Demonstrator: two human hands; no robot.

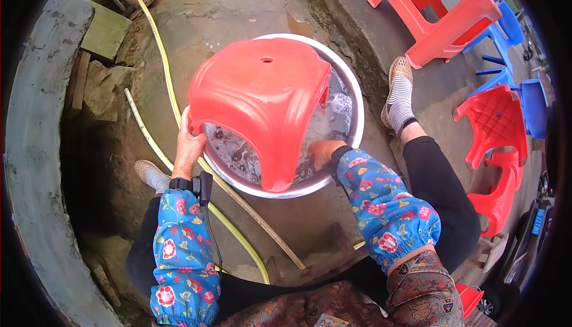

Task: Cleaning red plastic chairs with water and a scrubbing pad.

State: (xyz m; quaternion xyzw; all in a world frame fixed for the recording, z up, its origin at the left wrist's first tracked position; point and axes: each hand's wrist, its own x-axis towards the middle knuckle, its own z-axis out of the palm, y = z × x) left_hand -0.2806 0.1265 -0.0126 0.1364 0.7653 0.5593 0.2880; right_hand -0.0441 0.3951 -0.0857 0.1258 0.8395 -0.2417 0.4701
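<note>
A red plastic stool (pixel 263 90) stands upright with its legs in a round metal basin (pixel 357 103) of soapy water (pixel 319 126). My left hand (pixel 190 141) grips the stool's lower left edge, thumb and fingers around the rim. On the right, my right hand (pixel 325 153) reaches into the water beside the stool's near leg. Its fingers are under the surface, so what they hold or touch is hidden. White suds (pixel 342 103) float by the basin's right wall. Both forearms wear blue floral sleeve covers.
Yellow hoses (pixel 163 54) and a thin pole (pixel 254 220) lie left of the basin. A concrete ledge (pixel 44 117) edges a dark gap at far left. Red stools (pixel 438 14) and blue plastic chairs (pixel 502 36) stand to the right. A car (pixel 532 233) is at lower right.
</note>
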